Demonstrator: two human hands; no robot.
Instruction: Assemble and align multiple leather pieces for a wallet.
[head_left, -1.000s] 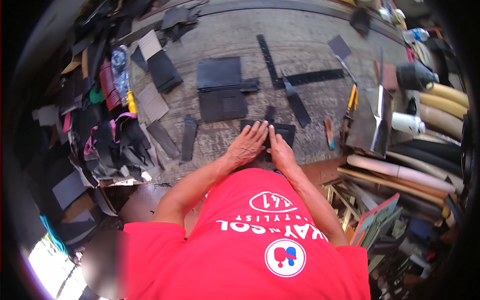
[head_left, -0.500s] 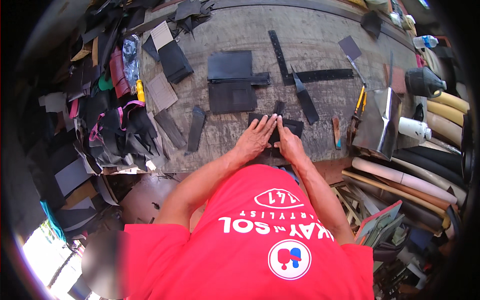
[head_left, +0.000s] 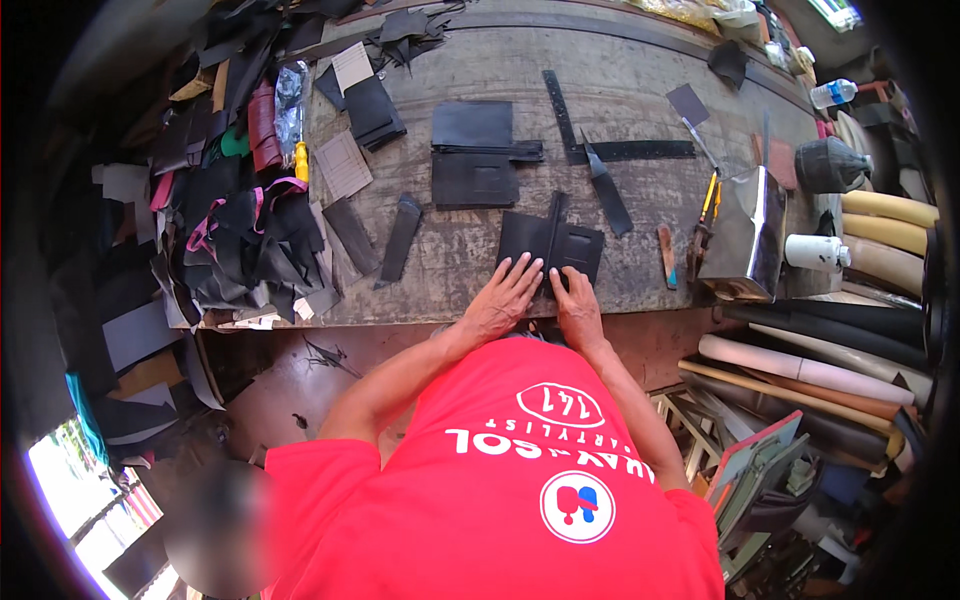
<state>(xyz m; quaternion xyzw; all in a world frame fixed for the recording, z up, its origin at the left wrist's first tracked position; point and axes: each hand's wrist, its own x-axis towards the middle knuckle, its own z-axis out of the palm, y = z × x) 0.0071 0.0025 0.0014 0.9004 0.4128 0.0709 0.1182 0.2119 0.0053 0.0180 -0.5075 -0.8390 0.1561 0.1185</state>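
At the near edge of the worktable, a black leather panel (head_left: 524,237) lies flat, with a second black panel (head_left: 581,247) with a slot on its right. A narrow black leather strip (head_left: 555,222) runs along the seam between them and sticks out past their far edge. My left hand (head_left: 503,298) presses on the left panel's near part, fingers stretched out. Beside it my right hand (head_left: 577,308) rests fingertips on the near end of the slotted panel, fingers apart. The near edges of the leather are hidden under my hands.
Stacked black leather pieces (head_left: 473,180) lie beyond my hands. A black L-shaped ruler (head_left: 630,150) and a pointed dark strip (head_left: 607,190) are to their right. Scraps (head_left: 255,245) pile up at left; a metal box (head_left: 742,240), dark jug (head_left: 832,166) and white bottle (head_left: 815,252) stand at right.
Both hands have slid toward me along the seam, uncovering more of the panels and the strip. The whole view has shifted slightly.
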